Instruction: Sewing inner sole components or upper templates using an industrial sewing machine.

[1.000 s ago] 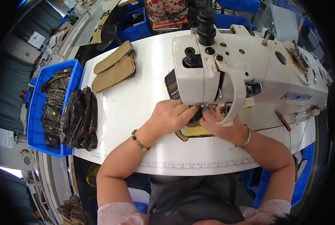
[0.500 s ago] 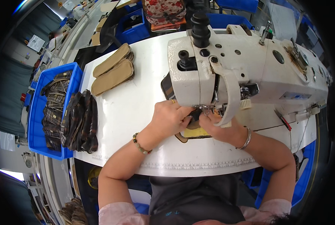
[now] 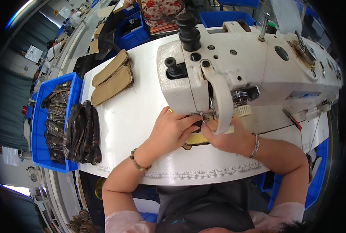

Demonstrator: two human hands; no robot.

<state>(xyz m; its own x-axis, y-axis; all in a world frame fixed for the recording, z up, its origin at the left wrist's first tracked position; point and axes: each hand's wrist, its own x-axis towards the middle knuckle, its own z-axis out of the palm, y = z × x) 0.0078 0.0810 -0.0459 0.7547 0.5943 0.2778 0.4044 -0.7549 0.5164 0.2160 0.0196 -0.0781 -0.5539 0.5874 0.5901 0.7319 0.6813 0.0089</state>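
Note:
Both hands are at the needle end of a white sewing machine (image 3: pixel 227 73), close by its metal presser foot (image 3: pixel 208 115). My left hand (image 3: pixel 169 130) pinches a small dark fabric piece (image 3: pixel 196 126) at the left of the foot. My right hand (image 3: pixel 231 139) has its fingers closed at the right of the foot, on the same work as far as I can see; its fingertips are partly behind the machine's curved white lever (image 3: pixel 222 101). Beneath the hands shows a yellow patch (image 3: pixel 198 139) with a dark, tan-edged rim. The needle point is hidden.
Two stacks of tan oval fabric pieces (image 3: pixel 113 86) lie at the far left of the white table (image 3: pixel 142 116). Dark plaid pieces (image 3: pixel 82 134) hang over a blue bin (image 3: pixel 35 136) holding more plaid cloth. Red-handled snippers (image 3: pixel 293 119) lie right of my right hand.
The view has shifted, so the machine sits a little further left. My hands stay at the presser foot with fingers drawn in. The plaid piece behind the machine head no longer shows.

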